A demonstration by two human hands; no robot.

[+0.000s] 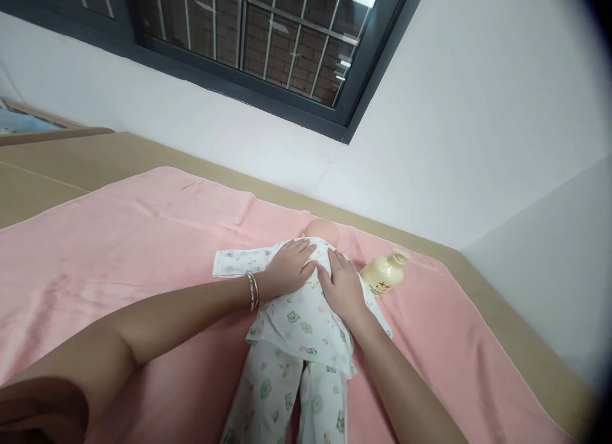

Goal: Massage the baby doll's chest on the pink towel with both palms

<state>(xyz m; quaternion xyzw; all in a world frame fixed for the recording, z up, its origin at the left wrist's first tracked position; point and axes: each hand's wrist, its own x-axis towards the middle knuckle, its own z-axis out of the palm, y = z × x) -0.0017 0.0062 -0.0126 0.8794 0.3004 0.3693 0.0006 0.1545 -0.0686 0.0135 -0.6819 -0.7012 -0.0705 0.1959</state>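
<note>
Left hand, right hand laid flat, unclenched, on doll's soft printed top. Doll lies on plush pink blanket; smooth, glossy, rounded bottle beside right hand.

Top: soft-looking cloth, printed, matt, lightly creased
Trousers: same-looking printed cloth, matt
Round head: smooth, plastic-like, low sheen
Blanket: plush-looking cloth, matt, rumpled
Bottle: plastic-looking, smooth, glossy
Bangles: metal, polished, shiny
Tabletop: smooth, fairly matt, exact material unclear
Wall: painted-looking, matt, finely cracked
Window frame: dark, smooth, satin
Window bars: metal-looking, shiny
</note>
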